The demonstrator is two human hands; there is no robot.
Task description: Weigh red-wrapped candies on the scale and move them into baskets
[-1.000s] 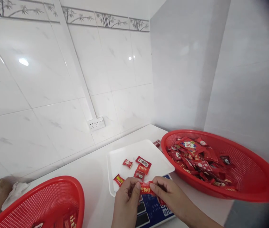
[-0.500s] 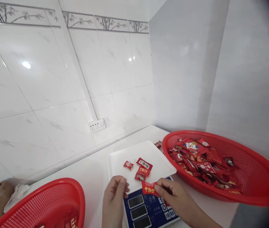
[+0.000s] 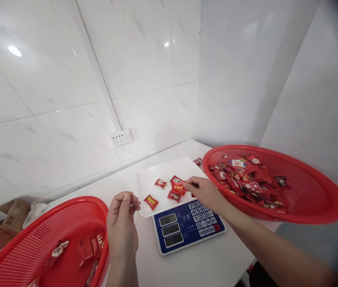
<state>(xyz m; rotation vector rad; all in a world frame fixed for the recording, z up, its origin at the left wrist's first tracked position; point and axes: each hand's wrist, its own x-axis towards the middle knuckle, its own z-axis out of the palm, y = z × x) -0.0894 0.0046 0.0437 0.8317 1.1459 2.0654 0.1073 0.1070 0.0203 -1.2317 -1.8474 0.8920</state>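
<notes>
My left hand (image 3: 123,221) hovers by the tray's left corner, fingers loosely curled and slightly apart, with nothing visible in them. Close to its fingertips a red packet with yellow letters (image 3: 151,202) lies on the white tray (image 3: 145,179) of a scale. Over the tray's right side, my right hand (image 3: 206,193) is closed, its fingertips pinching the edge of a red candy packet with gold letters (image 3: 178,187). That packet overlaps another red packet (image 3: 174,195) below it. A small red packet (image 3: 160,183) sits apart to the left. The scale's blue panel (image 3: 186,227) has displays and keys.
A red basket (image 3: 315,195) heaped with red packets (image 3: 246,175) stands at right. Another red basket (image 3: 16,247), holding several packets, is at lower left beside a cardboard box (image 3: 1,223). A few packets (image 3: 198,161) lie behind the tray. Tiled walls border the white table.
My view has tipped downward. My right hand has brought the gold-lettered packet from above the panel onto the tray's packets. My left hand has moved left; the yellow-lettered packet now shows.
</notes>
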